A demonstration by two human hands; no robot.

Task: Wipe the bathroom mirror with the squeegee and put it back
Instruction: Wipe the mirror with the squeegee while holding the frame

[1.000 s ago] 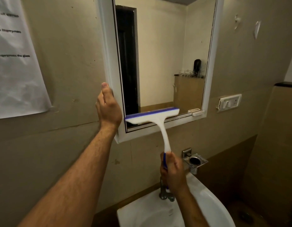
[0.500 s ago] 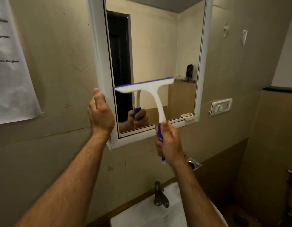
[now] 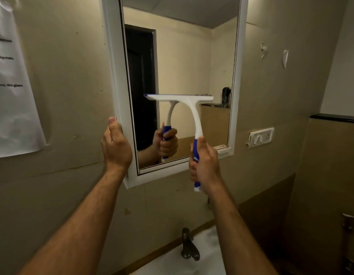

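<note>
1. Right hand (image 3: 205, 165) clenched around the blue grip of the squeegee (image 3: 189, 112), fist closed, handle end sticking out below the fist.
2. Squeegee upright, white neck curving up from the hand to the head; blade bar roughly level, pressed to the mirror (image 3: 182, 62) glass about mid-height, lower half of the pane.
3. Blade spans from near the dark door reflection on the left to near the right edge of the glass.
4. Left hand (image 3: 116, 145) gripping the left side of the white mirror frame (image 3: 112, 66) low down, thumb on the front edge, fingers behind it and hidden.
5. Mirror reflects the right fist and squeegee handle, a dark doorway, cream walls and a ceiling corner.
6. Small white catch (image 3: 223, 148) on the bottom right of the frame, just right of the right hand.
7. Paper sheet (image 3: 11, 96) taped to the wall at left, text too blurred to read.
8. Switch plate (image 3: 260, 136) on the wall right of the mirror, apart from it.
9. Two white bits stuck on the wall upper right (image 3: 284, 57); can't tell what they are.
10. Tap (image 3: 189, 246) below, centred at the back of a white sink (image 3: 210, 259); both well under the hands.
11. Dark ledge (image 3: 335, 118) at right edge atop a tiled partition.
12. Both forearms bare, reaching up from the bottom of the view.
</note>
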